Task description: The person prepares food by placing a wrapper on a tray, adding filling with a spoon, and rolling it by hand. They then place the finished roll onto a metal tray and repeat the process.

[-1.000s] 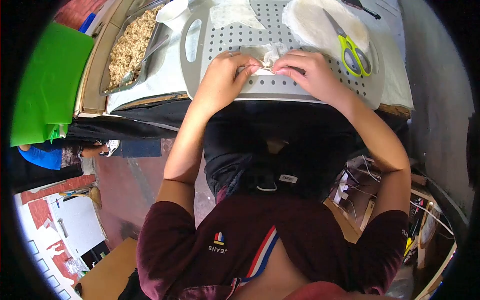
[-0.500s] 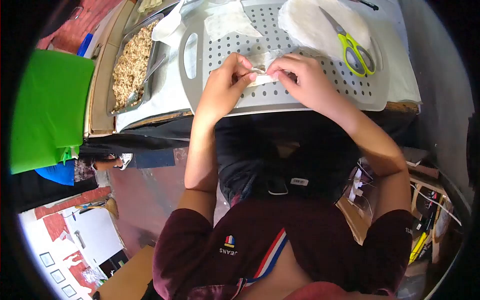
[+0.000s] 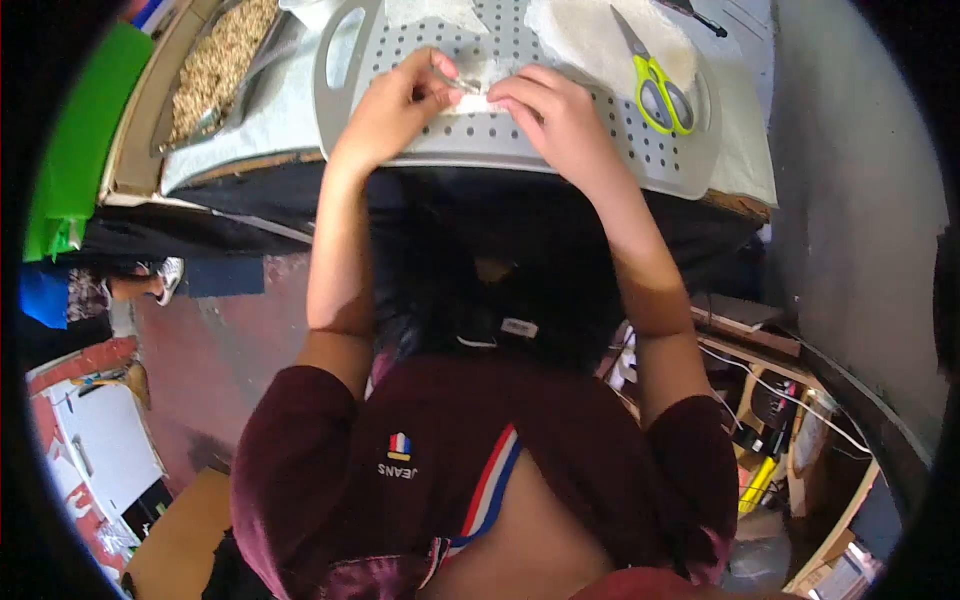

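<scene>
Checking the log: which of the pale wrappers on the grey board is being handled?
The small wrapper pinched between the left hand and right hand; the stack lies untouched under the scissors.

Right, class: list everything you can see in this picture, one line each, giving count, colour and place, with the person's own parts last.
Perforated board: one, grey, on the table under both hands.
Scissors: one pair, yellow-green handles, on the white sheets at the board's right.
White sheets: a stack, count unclear, top right of the board.
Small wrapper: one, whitish, pinched between both hands.
Metal tray: one, holding brown crumbly filling, left of the board.
Green panel: one, far left.
Maroon top: one, with a striped trim, on the person.
Left hand: on the wrapper's left end.
Right hand: on the wrapper's right end.
</scene>
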{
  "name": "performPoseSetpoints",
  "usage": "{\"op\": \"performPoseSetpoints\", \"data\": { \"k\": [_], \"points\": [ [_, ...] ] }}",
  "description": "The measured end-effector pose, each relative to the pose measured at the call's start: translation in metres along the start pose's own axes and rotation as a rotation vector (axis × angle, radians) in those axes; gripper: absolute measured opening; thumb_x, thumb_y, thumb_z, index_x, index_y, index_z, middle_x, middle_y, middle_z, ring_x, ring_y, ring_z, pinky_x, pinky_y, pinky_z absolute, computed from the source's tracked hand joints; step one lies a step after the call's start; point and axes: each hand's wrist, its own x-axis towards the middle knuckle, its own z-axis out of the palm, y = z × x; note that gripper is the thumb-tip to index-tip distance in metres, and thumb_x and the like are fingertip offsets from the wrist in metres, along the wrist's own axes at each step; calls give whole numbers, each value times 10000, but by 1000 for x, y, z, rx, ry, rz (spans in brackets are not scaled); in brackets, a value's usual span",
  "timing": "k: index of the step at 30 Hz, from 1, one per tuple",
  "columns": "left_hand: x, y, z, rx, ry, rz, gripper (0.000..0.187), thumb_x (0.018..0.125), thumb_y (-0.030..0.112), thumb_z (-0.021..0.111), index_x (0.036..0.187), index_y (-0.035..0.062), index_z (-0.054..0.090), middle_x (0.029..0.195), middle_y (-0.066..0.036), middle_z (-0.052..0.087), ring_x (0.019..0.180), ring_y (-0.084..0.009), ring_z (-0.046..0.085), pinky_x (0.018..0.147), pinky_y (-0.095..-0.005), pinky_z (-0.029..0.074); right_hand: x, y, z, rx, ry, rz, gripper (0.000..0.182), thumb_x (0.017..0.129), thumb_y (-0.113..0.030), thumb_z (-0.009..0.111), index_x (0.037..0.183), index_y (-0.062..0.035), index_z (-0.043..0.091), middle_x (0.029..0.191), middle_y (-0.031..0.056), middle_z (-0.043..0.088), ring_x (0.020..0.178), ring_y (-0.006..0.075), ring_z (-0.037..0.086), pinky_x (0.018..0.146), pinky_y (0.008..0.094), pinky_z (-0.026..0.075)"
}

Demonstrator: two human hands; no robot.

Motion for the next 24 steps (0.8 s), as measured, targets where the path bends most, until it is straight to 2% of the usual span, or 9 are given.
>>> {"op": "performPoseSetpoints", "data": {
  "k": [7, 9, 12, 15, 18, 24],
  "points": [
    [5, -13, 0, -13, -11, 67, 226, 897, 157, 694, 1072, 70, 580, 775, -47, 687, 703, -117, 602, 641, -290, 448, -2, 1, 0, 25, -12, 15, 127, 801, -21, 685, 915, -71, 709, 875, 94, 654, 749, 272, 661, 674, 355, 522],
    [4, -12, -1, -34, -27, 75, 222, 903, 167, 688, 1072, 69, 582, 777, -49, 686, 701, -128, 608, 642, -297, 449, -2, 2, 0, 36, -15, 23, 133, 782, -41, 705, 911, -72, 707, 878, 87, 659, 757, 270, 663, 683, 346, 524],
    [3, -12, 0, -13, -29, 74, 197, 938, 162, 667, 1080, 85, 553, 747, 30, 579, 691, -53, 486, 624, -237, 383, -1, 2, 0, 25, -17, 10, 140, 764, -61, 725, 902, -75, 704, 881, 83, 664, 768, 272, 663, 701, 340, 527],
    [4, -15, -1, -18, -40, 27, 200, 934, 160, 667, 1082, 83, 556, 739, 27, 576, 678, -58, 482, 619, -241, 384, 1, 1, 0, 33, -37, 25, 135, 762, -61, 729, 893, -71, 698, 879, 84, 664, 777, 278, 660, 711, 344, 527],
    [2, -13, 1, -16, 11, 114, 205, 928, 161, 672, 1079, 80, 561, 734, 24, 574, 672, -65, 480, 615, -248, 386, 1, 0, -1, 31, -46, 35, 126, 768, -57, 728, 890, -65, 695, 887, 88, 663, 785, 285, 658, 713, 349, 526],
    [3, -11, -2, 8, -27, 91, 195, 918, 145, 666, 1071, 76, 567, 733, 21, 571, 678, -66, 481, 617, -255, 394, -2, -3, -3, 10, -68, 65, 118, 801, -51, 718, 916, -58, 691, 922, 108, 659, 804, 301, 655, 715, 357, 527]
  ]
}}
